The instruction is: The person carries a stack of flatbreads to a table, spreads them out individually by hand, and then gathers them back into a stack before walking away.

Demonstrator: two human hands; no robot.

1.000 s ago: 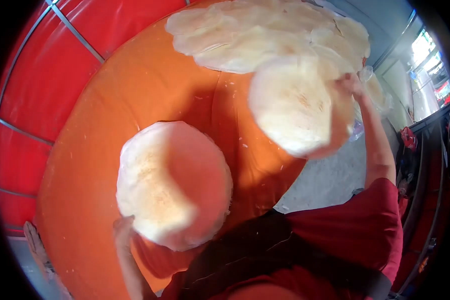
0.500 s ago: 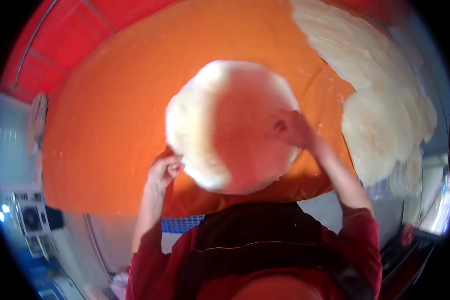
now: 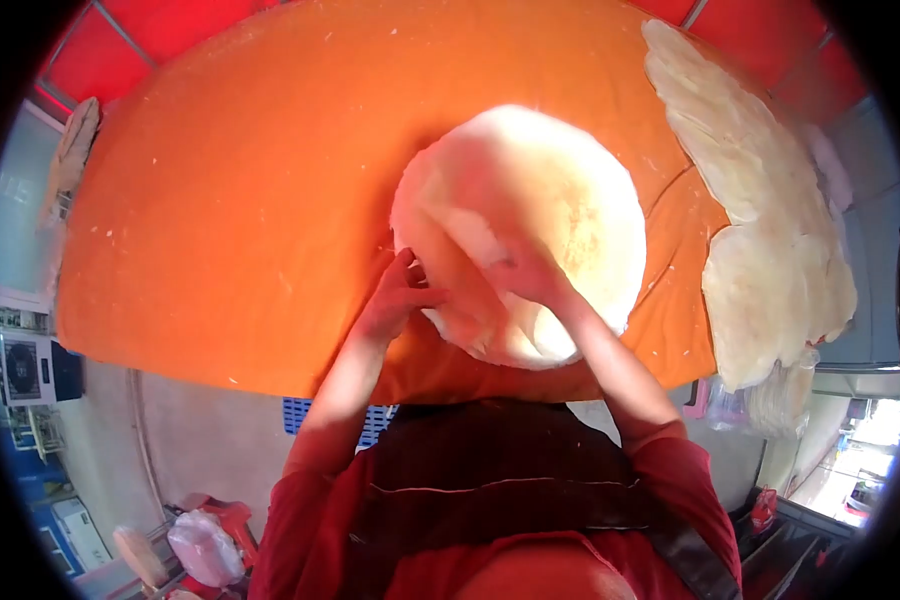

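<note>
One pale flatbread [image 3: 585,215], creased between left hand [image 3: 392,302] and right hand [image 3: 538,278]
Whether either grips is unclear; overlapping sheets [image 3: 770,280] lie right of both on the orange worktop [image 3: 220,230].

Over there on the broad orange cloth [image 3: 220,230], the person's bare left hand [image 3: 394,302] meets the edge of 1 round, creased, pale flatbread [image 3: 585,205]; the bare right hand [image 3: 532,278] lies over it.
</note>
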